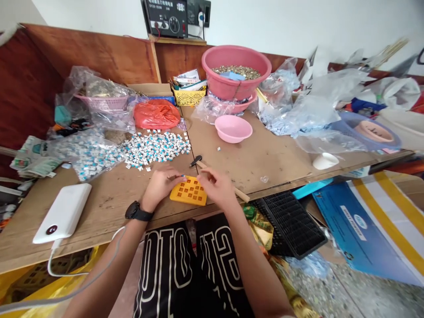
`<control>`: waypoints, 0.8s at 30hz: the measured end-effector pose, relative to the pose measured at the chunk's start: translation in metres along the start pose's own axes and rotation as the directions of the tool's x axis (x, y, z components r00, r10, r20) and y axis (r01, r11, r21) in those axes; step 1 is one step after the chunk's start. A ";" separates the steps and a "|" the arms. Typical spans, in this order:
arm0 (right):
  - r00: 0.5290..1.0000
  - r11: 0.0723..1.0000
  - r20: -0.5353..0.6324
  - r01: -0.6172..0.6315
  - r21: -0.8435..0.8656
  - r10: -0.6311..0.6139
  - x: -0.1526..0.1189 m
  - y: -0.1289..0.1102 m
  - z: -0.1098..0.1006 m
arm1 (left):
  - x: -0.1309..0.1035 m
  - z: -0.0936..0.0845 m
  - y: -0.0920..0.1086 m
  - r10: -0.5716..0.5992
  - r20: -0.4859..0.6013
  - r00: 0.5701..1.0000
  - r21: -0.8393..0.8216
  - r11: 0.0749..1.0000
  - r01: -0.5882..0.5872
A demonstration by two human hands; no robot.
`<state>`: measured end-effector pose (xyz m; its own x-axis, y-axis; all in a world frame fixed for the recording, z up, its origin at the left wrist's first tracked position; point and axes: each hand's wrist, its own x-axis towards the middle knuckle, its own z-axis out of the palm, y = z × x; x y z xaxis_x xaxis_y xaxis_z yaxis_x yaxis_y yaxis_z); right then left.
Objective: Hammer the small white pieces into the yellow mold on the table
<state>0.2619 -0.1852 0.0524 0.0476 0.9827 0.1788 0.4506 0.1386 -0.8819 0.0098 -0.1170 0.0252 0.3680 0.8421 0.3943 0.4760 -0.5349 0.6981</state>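
Observation:
A yellow block point(188, 197) with rows of small square recesses lies at the table's front edge. My left hand point(162, 185) is at its upper left corner, thumb and finger pinched on a small blue-and-white piece point(183, 176). Over the block's right side is my right hand point(217, 187), its fingers closed together; whatever they hold is too small to make out. A hammer point(240, 193) lies partly behind my right hand, its black head beyond the block. Many small blue-and-white pieces point(155, 148) are heaped beyond my left hand.
A pink bowl point(233, 129) stands mid-table, with a large pink tub point(225, 88) behind. A white power bank point(62, 214) with a cable lies left. Plastic bags point(308, 115) and a blue basket point(394, 140) are at right; a black tray point(294, 227) sits below the edge.

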 end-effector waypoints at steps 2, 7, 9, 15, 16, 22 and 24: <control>0.999 0.991 0.044 0.027 -0.132 -0.022 -0.013 -0.003 0.010 | 0.000 0.000 -0.001 0.021 0.050 0.999 -0.001 1.000 -0.021; 0.976 0.922 0.195 0.164 -0.351 -0.099 -0.030 0.010 0.032 | -0.001 0.000 -0.004 0.074 0.121 0.990 -0.009 0.997 -0.074; 0.956 0.915 0.249 0.232 -0.330 -0.152 -0.031 0.019 0.032 | -0.001 0.000 -0.004 0.084 0.132 0.988 -0.010 0.996 -0.084; 0.957 0.936 0.201 0.256 -0.240 -0.210 -0.035 0.032 0.027 | -0.002 -0.006 -0.003 0.066 0.152 0.986 0.077 0.994 -0.078; 0.957 0.937 0.199 0.257 -0.237 -0.212 -0.036 0.033 0.027 | -0.002 -0.007 -0.003 0.063 0.163 0.985 0.079 0.994 -0.077; 0.949 0.936 0.216 0.275 -0.221 -0.228 -0.032 0.034 0.026 | 0.004 -0.014 0.004 0.113 0.237 0.965 0.133 0.980 -0.148; 0.949 0.936 0.216 0.277 -0.219 -0.230 -0.031 0.036 0.026 | 0.007 -0.016 0.007 0.152 0.266 0.952 0.143 0.970 -0.195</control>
<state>0.2534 -0.2072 0.0042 -0.2511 0.9271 0.2784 0.6302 0.3749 -0.6799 0.0028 -0.1142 0.0427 0.6350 0.7020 0.3223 0.5047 -0.6929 0.5149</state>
